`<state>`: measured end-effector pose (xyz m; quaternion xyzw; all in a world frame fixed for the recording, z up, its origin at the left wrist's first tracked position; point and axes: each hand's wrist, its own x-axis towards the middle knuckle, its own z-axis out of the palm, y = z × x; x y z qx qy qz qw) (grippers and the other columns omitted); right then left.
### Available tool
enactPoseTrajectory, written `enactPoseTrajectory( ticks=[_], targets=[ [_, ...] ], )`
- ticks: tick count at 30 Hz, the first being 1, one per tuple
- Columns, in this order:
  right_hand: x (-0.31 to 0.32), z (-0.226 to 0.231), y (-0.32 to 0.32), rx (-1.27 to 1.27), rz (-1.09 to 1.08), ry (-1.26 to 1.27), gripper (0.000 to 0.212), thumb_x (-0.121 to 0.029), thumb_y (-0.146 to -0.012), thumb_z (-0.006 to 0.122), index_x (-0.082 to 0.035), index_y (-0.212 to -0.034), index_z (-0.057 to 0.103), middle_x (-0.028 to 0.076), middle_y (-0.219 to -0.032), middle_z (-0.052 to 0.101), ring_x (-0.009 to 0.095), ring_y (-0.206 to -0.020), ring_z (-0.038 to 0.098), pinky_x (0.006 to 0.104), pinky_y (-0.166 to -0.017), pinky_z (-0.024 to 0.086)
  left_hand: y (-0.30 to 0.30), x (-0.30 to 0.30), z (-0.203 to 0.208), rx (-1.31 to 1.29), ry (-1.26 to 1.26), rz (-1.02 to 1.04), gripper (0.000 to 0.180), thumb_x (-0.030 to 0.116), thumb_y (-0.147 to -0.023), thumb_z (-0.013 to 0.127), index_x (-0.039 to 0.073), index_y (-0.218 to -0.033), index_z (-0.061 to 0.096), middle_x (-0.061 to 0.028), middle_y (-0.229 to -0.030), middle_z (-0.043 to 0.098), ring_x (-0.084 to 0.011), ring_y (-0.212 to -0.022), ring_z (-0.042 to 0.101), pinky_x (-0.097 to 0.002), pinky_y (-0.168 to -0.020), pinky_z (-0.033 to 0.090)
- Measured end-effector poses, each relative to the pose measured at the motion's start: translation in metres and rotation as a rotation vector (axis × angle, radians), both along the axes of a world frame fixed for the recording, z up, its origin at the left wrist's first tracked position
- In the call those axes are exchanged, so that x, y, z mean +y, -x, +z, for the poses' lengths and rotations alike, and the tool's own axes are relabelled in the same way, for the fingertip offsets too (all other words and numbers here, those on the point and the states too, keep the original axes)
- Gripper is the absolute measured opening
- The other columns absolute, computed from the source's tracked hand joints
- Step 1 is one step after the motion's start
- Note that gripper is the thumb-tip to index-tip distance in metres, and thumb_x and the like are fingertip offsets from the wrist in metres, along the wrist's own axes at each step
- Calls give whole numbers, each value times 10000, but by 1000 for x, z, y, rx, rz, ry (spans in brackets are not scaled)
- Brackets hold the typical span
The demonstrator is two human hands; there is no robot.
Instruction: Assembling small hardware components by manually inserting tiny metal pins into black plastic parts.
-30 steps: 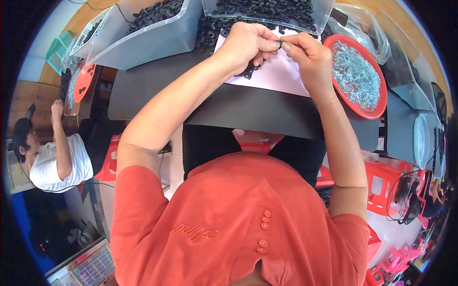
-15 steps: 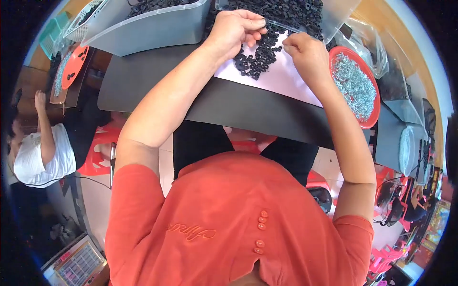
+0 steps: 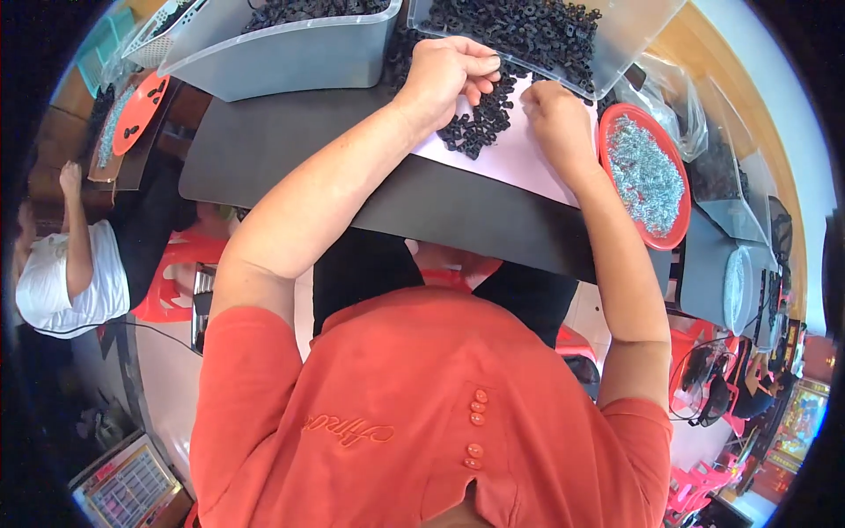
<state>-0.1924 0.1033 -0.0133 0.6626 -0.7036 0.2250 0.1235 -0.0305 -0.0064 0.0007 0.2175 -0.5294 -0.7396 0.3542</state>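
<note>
My left hand (image 3: 447, 77) is raised over a pile of small black plastic parts (image 3: 475, 134), its thumb and forefinger pinched together and the other fingers curled. Whatever sits in that pinch is too small to make out. To its right, my right hand (image 3: 560, 121) hovers low over a white sheet (image 3: 537, 163), fingers bent down and drawn together at the pile's right edge. Its fingertips are partly hidden, so what they hold does not show. A red plate (image 3: 685, 208) heaped with small silvery metal pieces (image 3: 647, 176) stands beside my right wrist.
Two translucent bins of black parts stand at the far side, one at left (image 3: 290, 66), one behind my hands (image 3: 607, 75). The dark table (image 3: 290, 145) ends near my lap. A clear plastic bag (image 3: 678, 114) lies behind the plate. At left, a person in white (image 3: 75, 277) sits.
The whole view has shifted slightly, with the table and bins lower in the picture. Both hands keep nearly the same places over the pile, the left one still pinched.
</note>
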Motion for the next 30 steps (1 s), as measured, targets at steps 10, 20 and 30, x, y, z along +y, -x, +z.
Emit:
enactPoseTrajectory(
  ticks=[10,20,30],
  targets=[
    [-11,23,-76,-993,320,207,184,7,-849,585,2,-1028,626,29,-876,651,73,-778,584,208,-714,477,-1,4,0,188,-125,118,152,47,-853,605,-43,-975,604,-122,-878,631,-174,-778,620,-285,-683,509],
    [-8,22,-99,-857,175,180,161,-4,-828,630,3,-989,632,48,-837,651,91,-760,598,228,-675,486,-8,5,9,241,-307,-14,202,100,-872,605,-7,-1025,527,-145,-914,625,-235,-867,633,-342,-799,525],
    [5,36,-58,-1094,170,265,101,-81,-825,630,12,-847,660,19,-710,614,79,-627,541,230,-592,450,0,11,3,51,28,84,141,52,-855,633,-51,-952,633,-94,-804,642,-155,-707,623,-257,-612,501]
  ],
)
